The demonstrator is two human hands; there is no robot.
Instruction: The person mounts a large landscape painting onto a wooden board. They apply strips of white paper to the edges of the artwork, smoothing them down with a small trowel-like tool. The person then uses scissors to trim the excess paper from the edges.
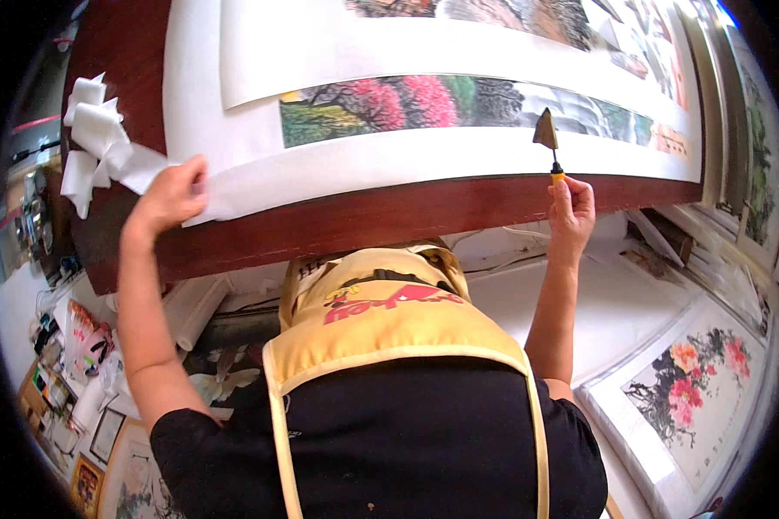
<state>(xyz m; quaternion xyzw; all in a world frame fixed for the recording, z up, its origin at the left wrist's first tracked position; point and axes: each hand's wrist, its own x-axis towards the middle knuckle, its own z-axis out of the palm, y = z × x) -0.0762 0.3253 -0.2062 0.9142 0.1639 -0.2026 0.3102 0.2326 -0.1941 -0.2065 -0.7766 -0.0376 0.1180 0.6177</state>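
My left hand [175,197] is closed at the near left corner of a white paper sheet, pinching the end of a crumpled white paper strip [104,138]. The strip trails in loose folds to the far left on the dark red table [320,221]. My right hand [571,208] grips the yellow handle of a small pointed trowel [547,134], blade up, above the table's near edge. Between my hands lies a long landscape painting [398,104] with pink trees and a waterfall, bordered by white paper [259,177]. Beyond it a second white-bordered painting [510,22] is partly out of view.
A flower painting [688,389] lies on a white board at the lower right. White rolls [190,311] rest below the table at left. Plastic bags [86,337] and small items crowd the lower left. A framed landscape [757,164] stands at the right.
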